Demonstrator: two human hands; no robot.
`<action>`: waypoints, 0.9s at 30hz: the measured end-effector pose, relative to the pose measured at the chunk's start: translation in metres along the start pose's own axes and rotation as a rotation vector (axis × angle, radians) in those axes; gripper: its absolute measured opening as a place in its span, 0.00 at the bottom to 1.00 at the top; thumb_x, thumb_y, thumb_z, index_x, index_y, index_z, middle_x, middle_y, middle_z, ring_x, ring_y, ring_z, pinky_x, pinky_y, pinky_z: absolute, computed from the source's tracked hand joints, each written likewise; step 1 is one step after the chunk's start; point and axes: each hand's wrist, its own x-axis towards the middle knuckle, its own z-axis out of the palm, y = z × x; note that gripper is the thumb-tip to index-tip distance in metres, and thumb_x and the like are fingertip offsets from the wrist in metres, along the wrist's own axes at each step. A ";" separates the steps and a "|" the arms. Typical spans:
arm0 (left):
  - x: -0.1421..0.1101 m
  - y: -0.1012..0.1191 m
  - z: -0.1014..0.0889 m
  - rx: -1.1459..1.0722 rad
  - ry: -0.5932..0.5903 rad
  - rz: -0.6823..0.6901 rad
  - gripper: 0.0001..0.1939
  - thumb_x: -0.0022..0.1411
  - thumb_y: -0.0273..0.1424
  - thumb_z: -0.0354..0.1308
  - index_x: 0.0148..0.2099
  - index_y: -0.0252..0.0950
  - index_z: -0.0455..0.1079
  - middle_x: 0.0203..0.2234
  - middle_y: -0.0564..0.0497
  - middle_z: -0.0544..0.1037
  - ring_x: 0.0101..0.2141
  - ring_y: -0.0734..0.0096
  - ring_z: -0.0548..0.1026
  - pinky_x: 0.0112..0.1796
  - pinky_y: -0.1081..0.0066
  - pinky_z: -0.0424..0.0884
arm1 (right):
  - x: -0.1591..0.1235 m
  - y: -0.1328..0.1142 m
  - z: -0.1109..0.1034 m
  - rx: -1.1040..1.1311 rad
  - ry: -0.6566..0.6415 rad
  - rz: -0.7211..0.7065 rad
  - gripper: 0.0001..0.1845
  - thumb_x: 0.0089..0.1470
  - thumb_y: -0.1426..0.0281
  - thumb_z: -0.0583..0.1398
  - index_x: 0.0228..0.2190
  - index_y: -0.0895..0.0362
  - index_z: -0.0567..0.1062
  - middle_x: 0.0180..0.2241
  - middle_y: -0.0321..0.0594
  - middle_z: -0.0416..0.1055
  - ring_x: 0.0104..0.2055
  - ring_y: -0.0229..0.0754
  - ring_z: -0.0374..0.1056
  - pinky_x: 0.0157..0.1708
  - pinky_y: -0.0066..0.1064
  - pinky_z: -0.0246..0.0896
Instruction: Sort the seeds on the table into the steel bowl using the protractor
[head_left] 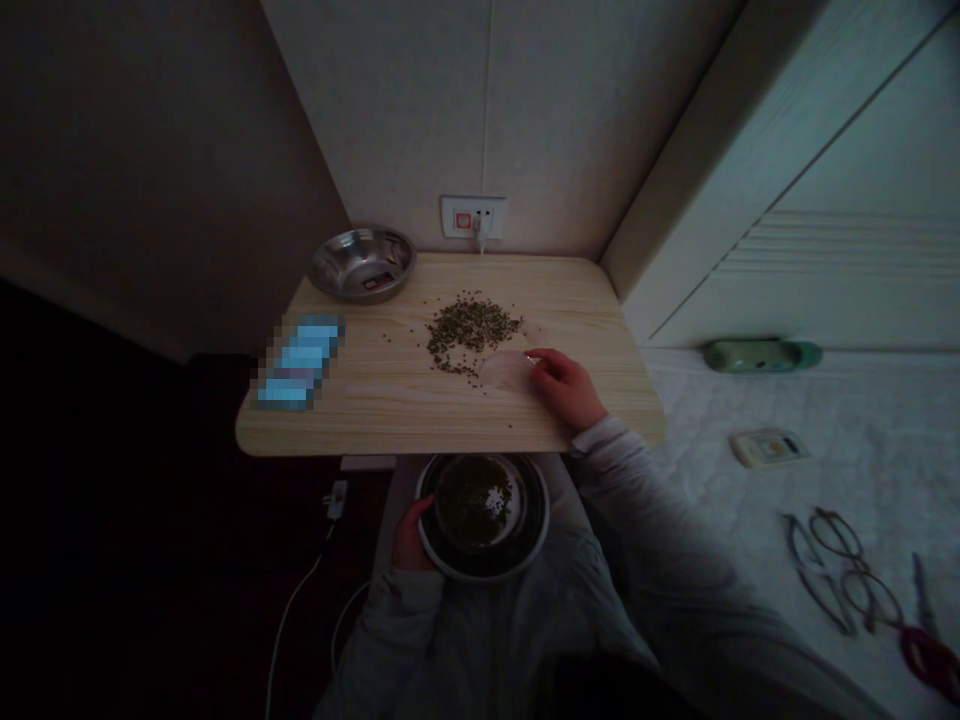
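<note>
**Pale wooden tabletop (360, 405) with dark seeds (471, 332) and two hands at work**

Right hand (566, 390): the fingers (538, 365) curl narrow and pinch a translucent sheet (504, 370), which lies low on the wood at the lower edge of the seed heap. Loose seeds are scattered near it. A flat, low hold like this seems best for small seeds, since a steep edge could flick them away.

Left hand (411, 535): the fingers wrap around the rim of a steel bowl (484, 578), held at the person's lap just below the table edge. Dark seeds lie inside it. Keeping the bowl steady and close under the edge looks like sound practice.

Surroundings: a second steel bowl (362, 263) stands at the far left corner of the table, below a wall socket (472, 217). A pixelated blue object (298, 362) lies at the left edge. Glasses (840, 570) and red-handled scissors (930, 660) rest on a bed (847, 400) to the right.
</note>
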 end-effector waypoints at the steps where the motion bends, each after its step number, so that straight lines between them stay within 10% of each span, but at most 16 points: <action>1: -0.001 0.001 0.004 0.012 -0.003 -0.031 0.12 0.48 0.22 0.49 0.18 0.34 0.71 0.16 0.47 0.76 0.31 0.61 0.74 0.36 0.65 0.67 | 0.000 0.000 0.001 0.011 0.013 0.007 0.16 0.44 0.71 0.51 0.38 0.59 0.67 0.20 0.32 0.58 0.21 0.30 0.53 0.23 0.24 0.50; 27: -0.002 0.007 0.011 0.034 0.023 0.059 0.15 0.50 0.23 0.47 0.17 0.33 0.70 0.13 0.48 0.75 0.28 0.64 0.74 0.36 0.67 0.67 | -0.003 -0.025 0.038 -0.085 -0.085 -0.095 0.17 0.45 0.71 0.50 0.39 0.57 0.68 0.22 0.34 0.63 0.23 0.32 0.57 0.25 0.24 0.51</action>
